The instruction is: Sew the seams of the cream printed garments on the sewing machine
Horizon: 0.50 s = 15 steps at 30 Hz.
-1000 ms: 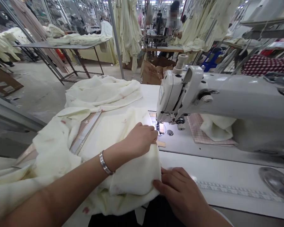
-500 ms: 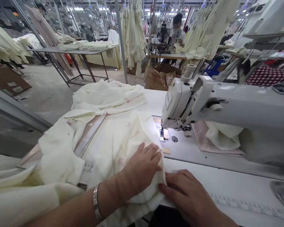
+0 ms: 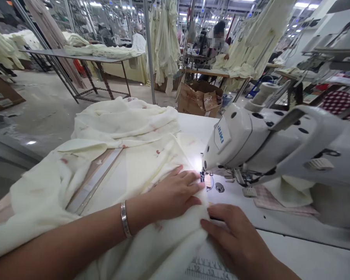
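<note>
A pale cream printed fabric (image 3: 140, 163) spreads over the white sewing table, its right edge running up to the presser foot (image 3: 202, 177) of a white sewing machine (image 3: 239, 136). My left hand (image 3: 175, 192) lies flat on the cloth with fingers outstretched, the tips just left of the presser foot. Below it, my right hand (image 3: 236, 233) pinches the fabric's right edge between thumb and fingers. A lamp on the machine lights the needle area. The needle tip itself is too small to make out.
A printed ruler scale (image 3: 210, 270) shows at the table's front. Checked pink cloth (image 3: 271, 202) lies under the machine arm. Behind stand a cardboard box (image 3: 198, 99), a metal pole (image 3: 149, 50), a table with folded cloth (image 3: 99, 51), hanging garments (image 3: 163, 42) and a seated person (image 3: 219, 41).
Both hands have moved forward with the fabric, bringing its edge to the presser foot. The left fingers are now beside the foot. The camera has shifted, so the machine looks larger and closer.
</note>
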Each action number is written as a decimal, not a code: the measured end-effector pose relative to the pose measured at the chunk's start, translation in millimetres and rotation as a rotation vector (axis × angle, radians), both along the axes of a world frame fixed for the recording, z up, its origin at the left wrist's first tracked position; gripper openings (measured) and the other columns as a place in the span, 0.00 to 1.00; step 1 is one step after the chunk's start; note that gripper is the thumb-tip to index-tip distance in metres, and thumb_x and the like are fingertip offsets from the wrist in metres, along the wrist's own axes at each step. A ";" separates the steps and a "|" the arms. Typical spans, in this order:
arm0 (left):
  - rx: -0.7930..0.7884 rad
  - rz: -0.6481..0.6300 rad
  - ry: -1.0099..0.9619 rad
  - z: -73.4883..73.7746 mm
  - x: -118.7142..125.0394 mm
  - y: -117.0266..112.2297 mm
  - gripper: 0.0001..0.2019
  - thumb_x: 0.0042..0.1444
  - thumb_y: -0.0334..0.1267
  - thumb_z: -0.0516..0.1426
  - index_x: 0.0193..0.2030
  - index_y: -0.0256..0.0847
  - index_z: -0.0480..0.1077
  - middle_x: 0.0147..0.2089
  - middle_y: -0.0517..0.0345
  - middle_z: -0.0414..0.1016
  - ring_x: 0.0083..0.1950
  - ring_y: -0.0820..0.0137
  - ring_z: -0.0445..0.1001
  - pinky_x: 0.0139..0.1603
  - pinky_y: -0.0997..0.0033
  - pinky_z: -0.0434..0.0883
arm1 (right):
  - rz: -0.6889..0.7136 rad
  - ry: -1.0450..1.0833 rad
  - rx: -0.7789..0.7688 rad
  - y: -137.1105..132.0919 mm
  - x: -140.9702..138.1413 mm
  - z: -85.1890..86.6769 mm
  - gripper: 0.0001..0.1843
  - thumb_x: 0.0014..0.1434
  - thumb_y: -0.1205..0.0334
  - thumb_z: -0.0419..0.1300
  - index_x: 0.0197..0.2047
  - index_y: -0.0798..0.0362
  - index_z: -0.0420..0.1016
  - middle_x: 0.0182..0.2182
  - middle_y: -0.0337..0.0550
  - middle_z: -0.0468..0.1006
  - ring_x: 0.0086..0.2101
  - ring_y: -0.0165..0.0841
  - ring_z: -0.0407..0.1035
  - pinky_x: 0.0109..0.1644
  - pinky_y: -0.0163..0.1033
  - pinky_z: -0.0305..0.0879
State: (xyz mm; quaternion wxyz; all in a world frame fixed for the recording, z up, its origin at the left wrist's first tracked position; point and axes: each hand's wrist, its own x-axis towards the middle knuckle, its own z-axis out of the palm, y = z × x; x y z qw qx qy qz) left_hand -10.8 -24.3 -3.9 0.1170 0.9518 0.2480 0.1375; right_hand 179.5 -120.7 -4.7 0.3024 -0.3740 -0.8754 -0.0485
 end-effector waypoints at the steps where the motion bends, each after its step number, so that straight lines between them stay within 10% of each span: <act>1: 0.001 -0.004 -0.006 -0.3 -0.4 1.1 0.16 0.62 0.42 0.50 0.56 0.42 0.61 0.58 0.52 0.62 0.57 0.62 0.60 0.62 0.51 0.50 | 0.000 -0.002 0.013 -1.3 0.7 -0.4 0.11 0.57 0.75 0.52 0.39 0.58 0.73 0.37 0.51 0.74 0.39 0.38 0.67 0.39 0.42 0.63; 11: 0.078 -0.249 -0.101 -2.2 -1.3 11.4 0.08 0.62 0.36 0.51 0.43 0.42 0.71 0.43 0.58 0.71 0.43 0.70 0.66 0.53 0.67 0.61 | 0.071 -0.091 0.046 -1.4 7.5 -3.0 0.13 0.56 0.74 0.51 0.41 0.58 0.74 0.38 0.47 0.78 0.46 0.37 0.69 0.50 0.44 0.63; 15: 0.236 -0.257 0.036 10.1 3.9 18.2 0.13 0.63 0.41 0.48 0.41 0.44 0.73 0.46 0.60 0.72 0.42 0.73 0.69 0.46 0.70 0.66 | 0.215 -0.166 0.200 15.3 26.3 -31.7 0.14 0.60 0.67 0.51 0.45 0.50 0.74 0.42 0.42 0.77 0.45 0.34 0.69 0.49 0.40 0.61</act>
